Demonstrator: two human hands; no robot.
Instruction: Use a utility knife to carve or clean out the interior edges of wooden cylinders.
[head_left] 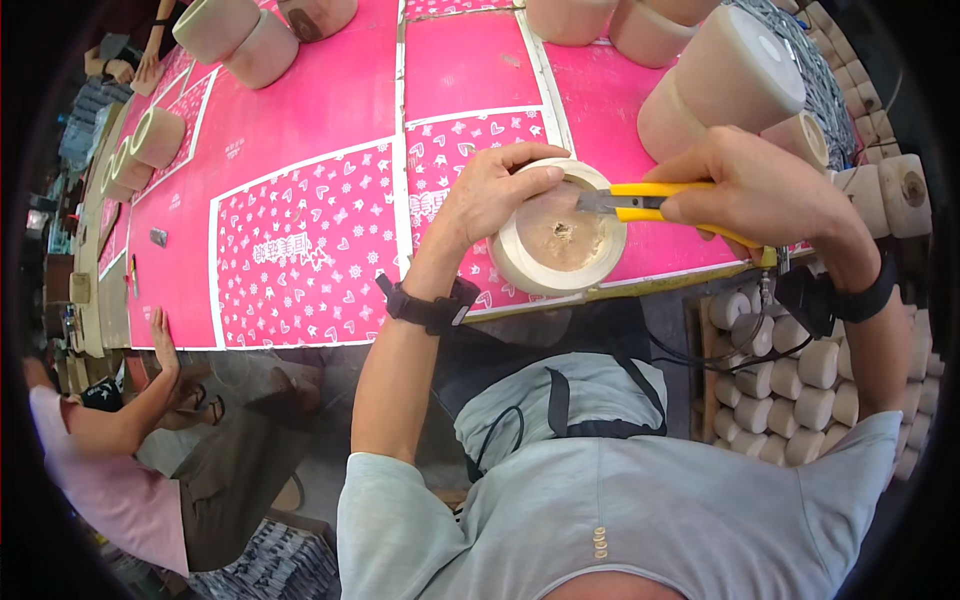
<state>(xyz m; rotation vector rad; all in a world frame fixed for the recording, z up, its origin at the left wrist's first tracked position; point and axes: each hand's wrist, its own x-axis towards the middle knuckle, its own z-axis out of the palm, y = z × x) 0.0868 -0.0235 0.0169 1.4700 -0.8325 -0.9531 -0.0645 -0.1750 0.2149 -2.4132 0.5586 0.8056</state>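
At the front edge of the table, my left hand (500,195) grips the rim of a round cream-coloured clay or plaster piece (515,262). Its hollow top faces up, showing a brownish inner surface with a rough dark spot in the middle. My right hand (755,190) is closed around a yellow utility knife (655,192). The knife's grey blade end reaches over the right side of the hollow, near the inner wall; whether it touches is hard to tell. A dark band is strapped on each of my wrists.
Pink patterned sheets (310,240) cover the table. Large cream pieces (725,80) stand at the back right, others (240,40) at the back left. Stacked cream cylinders (780,385) and a dark cable lie below on the right. A person in pink (120,480) sits at the left, a hand on the table.
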